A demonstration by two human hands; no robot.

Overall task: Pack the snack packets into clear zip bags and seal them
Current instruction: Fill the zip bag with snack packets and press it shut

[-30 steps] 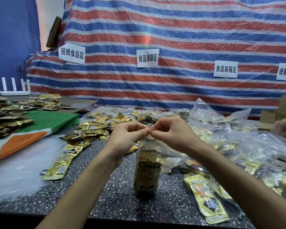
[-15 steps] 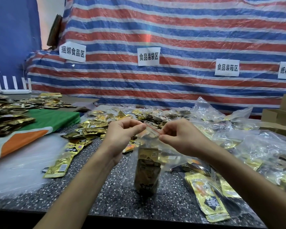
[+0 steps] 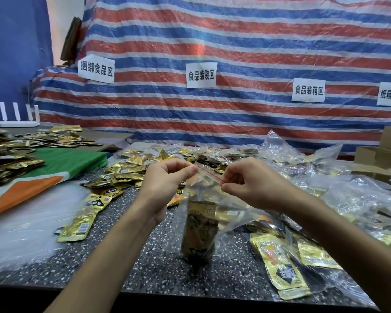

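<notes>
Hands now apart: L hand (image 3: pixel 167 179) and R hand (image 3: pixel 246 184) each pinch one end of the red zip strip (image 3: pixel 209 172) atop the clear plastic zip bag (image 3: pixel 215 195), grip closed thumb-to-finger. 1 s ago both pinches met mid-strip. Seal prob. pressed centre-outward, nearly done. The gold foil snack packets (image 3: pixel 200 231) sit inside the bag, which stands on the speckled dark tabletop (image 3: pixel 158 267).

Striped tarp (image 3: pixel 235 41) backdrop with paper signs (image 3: pixel 201 75), speckled table (image 3: pixel 163 267)
</notes>
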